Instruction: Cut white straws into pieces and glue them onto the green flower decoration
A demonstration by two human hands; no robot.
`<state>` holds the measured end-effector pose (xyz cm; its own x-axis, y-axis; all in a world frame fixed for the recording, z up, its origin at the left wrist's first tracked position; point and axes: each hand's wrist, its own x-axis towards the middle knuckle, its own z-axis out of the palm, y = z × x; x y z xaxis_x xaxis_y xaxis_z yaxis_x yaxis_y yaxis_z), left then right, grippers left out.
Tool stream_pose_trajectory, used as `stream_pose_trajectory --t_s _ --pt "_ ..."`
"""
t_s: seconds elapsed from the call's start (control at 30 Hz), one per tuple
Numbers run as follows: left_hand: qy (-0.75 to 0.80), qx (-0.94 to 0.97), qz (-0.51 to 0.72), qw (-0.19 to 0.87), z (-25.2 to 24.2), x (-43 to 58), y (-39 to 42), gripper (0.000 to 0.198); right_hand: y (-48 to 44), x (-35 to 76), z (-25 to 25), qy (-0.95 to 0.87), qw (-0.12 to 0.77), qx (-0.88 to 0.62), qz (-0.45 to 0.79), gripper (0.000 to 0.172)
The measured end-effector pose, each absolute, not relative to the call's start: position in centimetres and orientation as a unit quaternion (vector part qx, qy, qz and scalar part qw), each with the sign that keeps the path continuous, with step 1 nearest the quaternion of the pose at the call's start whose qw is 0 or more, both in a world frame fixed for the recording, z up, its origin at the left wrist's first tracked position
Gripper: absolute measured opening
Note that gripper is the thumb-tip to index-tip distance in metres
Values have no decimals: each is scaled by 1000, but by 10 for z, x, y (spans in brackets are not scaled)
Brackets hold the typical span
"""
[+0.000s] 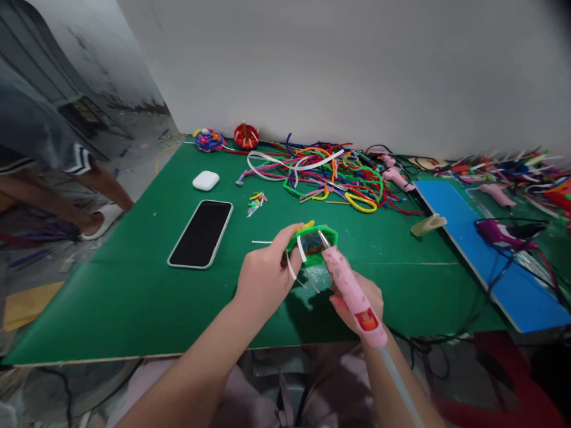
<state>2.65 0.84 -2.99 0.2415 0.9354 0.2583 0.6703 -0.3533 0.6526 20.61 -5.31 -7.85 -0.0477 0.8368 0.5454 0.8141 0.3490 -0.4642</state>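
from the head camera, the left hand (267,267) is at the near middle of the green table (134,315), its fingers grasping a small green-rimmed craft piece (332,236) by its left side. the piece is held above the table with its hollow side facing the person; a white strip (302,249) crosses its left part. the right hand (373,292) has its fingers wrapped around a pink glue gun (345,279), whose metal tip is at the right part of the hollow; whether it touches, i cannot tell.

left of the hands lie a phone (200,235) and, beyond it, a white case (206,181). small colored scraps (257,202) lie between the phone and a tangled heap of fuzzy sticks (312,167). scissors (360,202) with yellow handles lie at the heap's near edge. two round craft pieces, one mostly blue (209,139) and one red (246,136), sit at the far left. on the right, a purple tool (502,233) rests on a blue board (484,261), with a beige holder (428,224) beside the board. another person's legs (109,187) show at far left.
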Motion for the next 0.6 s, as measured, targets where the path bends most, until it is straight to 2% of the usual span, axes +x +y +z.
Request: stream_pose_trajectory --t_s 0.27,0.6 --pt "533 755 329 195 -27 23 11 34 -56 207 -83 -702 412 -580 -26 14" --pt "528 771 317 165 -31 25 11 35 -57 207 -86 -684 384 -619 41 20"
